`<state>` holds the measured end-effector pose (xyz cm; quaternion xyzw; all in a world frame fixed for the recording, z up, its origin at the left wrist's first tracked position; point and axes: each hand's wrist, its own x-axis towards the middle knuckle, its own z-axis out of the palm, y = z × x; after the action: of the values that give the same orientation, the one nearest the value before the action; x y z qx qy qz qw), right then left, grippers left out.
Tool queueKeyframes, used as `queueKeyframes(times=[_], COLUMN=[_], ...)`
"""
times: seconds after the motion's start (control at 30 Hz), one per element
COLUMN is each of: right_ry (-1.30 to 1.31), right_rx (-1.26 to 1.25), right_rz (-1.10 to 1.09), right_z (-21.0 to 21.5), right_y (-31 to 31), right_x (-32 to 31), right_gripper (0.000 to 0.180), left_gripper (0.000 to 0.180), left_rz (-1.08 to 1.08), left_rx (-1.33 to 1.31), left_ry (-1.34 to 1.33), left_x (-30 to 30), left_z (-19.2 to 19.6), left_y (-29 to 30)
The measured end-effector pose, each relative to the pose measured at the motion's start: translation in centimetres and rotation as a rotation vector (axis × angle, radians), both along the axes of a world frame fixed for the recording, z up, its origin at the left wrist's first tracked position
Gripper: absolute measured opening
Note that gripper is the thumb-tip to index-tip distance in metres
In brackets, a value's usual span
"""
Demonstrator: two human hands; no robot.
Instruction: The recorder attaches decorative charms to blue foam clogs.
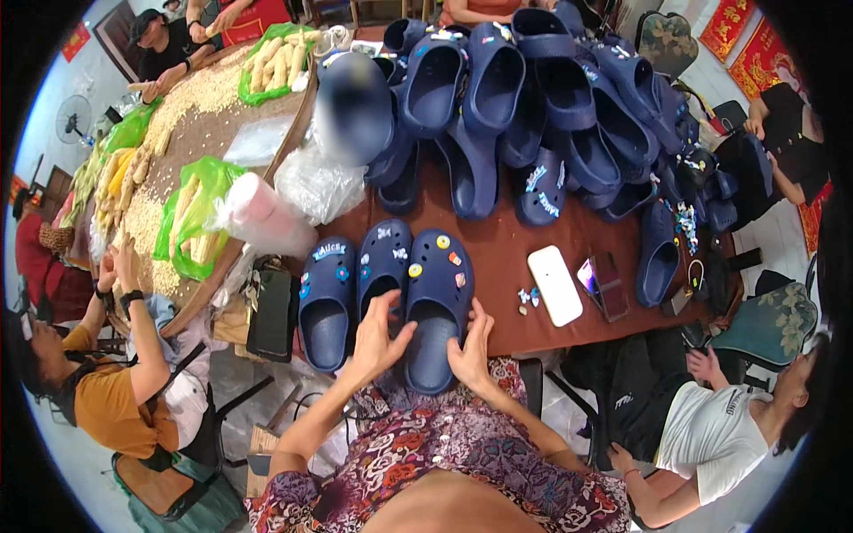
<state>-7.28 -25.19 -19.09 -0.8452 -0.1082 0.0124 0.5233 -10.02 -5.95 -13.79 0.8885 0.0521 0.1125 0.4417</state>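
Three navy blue clogs stand side by side at the table's near edge, toes pointing away from me. The rightmost clog (435,351) carries round and small colourful charms on its toe and lies between my hands. My left hand (382,338) is at its left rim, with the thumb on the edge and fingers reaching over the middle clog (383,253). My right hand (473,351) grips its right side, thumb at the rim and fingers along the outside. The left clog (326,306) has a name-plate charm and blue flower charms; no hand touches it.
A big heap of navy clogs (524,98) fills the table's far side. To the right lie a white phone (555,286), a dark phone (604,289) and small charms (529,298). Leftward are plastic bags (322,182) and a corn-covered round tray (209,115). People sit on both sides.
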Motion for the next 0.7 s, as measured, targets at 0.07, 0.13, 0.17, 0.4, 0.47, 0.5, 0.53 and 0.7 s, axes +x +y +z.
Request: queueKeyframes(times=[0.07,0.13,0.17,0.4,0.47,0.5,0.53,0.7], right_ry=[0.002,-0.082,-0.099,-0.111,-0.025,-0.023,-0.029,-0.093], right_rx=[0.042,0.037,0.052,0.181,0.309,0.323,0.326,0.373], right_rz=[-0.020,-0.023,-0.027,-0.039,-0.050,-0.056,-0.056,-0.045], right_z=[0.1,-0.2,-0.2,0.6,1.2,1.7,2.0,3.9], right_y=[-0.2,-0.5,-0.5,-0.8,-0.7,-0.7,-0.6,0.3], right_x=[-0.2,-0.3,-0.3,-0.9,-0.8,-0.6,-0.3,1.8], right_gripper=[0.080,0.078,0.076,0.072,0.069,0.069,0.069,0.068], left_gripper=[0.054,0.052,0.053,0.073,0.082,0.091,0.091,0.099], left_rz=[-0.023,-0.033,-0.038,-0.098,-0.115,-0.135,-0.136,-0.189], left_rx=[0.048,0.056,0.042,-0.117,-0.128,-0.125,-0.122,-0.203], left_ry=[0.006,0.014,0.028,0.160,0.105,0.158,0.152,0.188], left_x=[-0.3,-0.5,-0.5,-1.0,-1.5,-1.8,-2.0,-2.2], left_z=[0.5,0.6,0.9,1.6,1.2,1.4,1.9,3.5], left_y=[-0.2,-0.4,-0.5,-0.7,-1.0,-1.1,-1.3,-1.7])
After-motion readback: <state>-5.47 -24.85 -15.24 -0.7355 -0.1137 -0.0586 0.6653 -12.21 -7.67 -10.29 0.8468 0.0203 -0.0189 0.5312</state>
